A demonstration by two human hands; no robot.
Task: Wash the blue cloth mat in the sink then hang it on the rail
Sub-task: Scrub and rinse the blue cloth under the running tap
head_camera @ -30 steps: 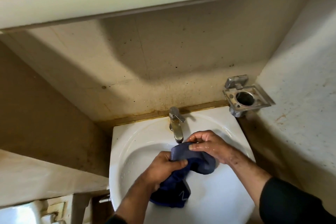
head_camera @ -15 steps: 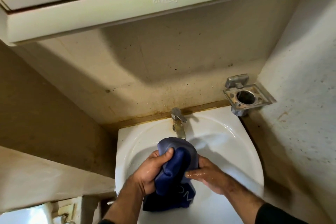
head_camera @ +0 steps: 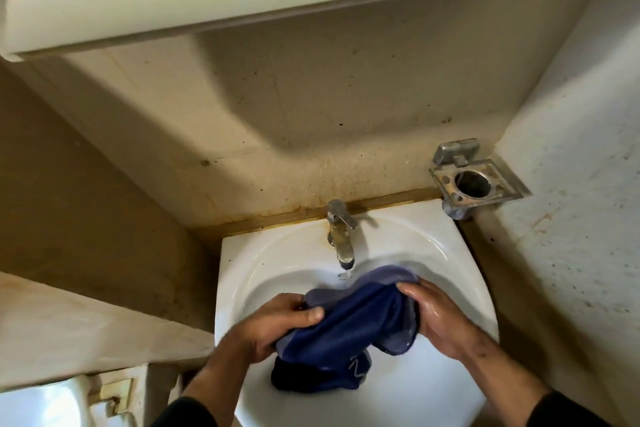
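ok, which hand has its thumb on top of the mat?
The left hand: its thumb lies across the top of the mat, nail up. The right hand grips the mat's other end, its thumb not clearly seen.

We count one sink (head_camera: 239, 274), white, and one tap (head_camera: 341, 236) at its back edge. One blue mat (head_camera: 353, 326) lies over the basin. Two hands are on it: one left hand (head_camera: 273, 326) and one right hand (head_camera: 440, 319), each gripping an end of the mat. One metal holder (head_camera: 478, 180) sits at the sink's back right corner, with one round hole. One cabinet (head_camera: 173, 3) hangs above. One cistern (head_camera: 41, 406) shows at the lower left.
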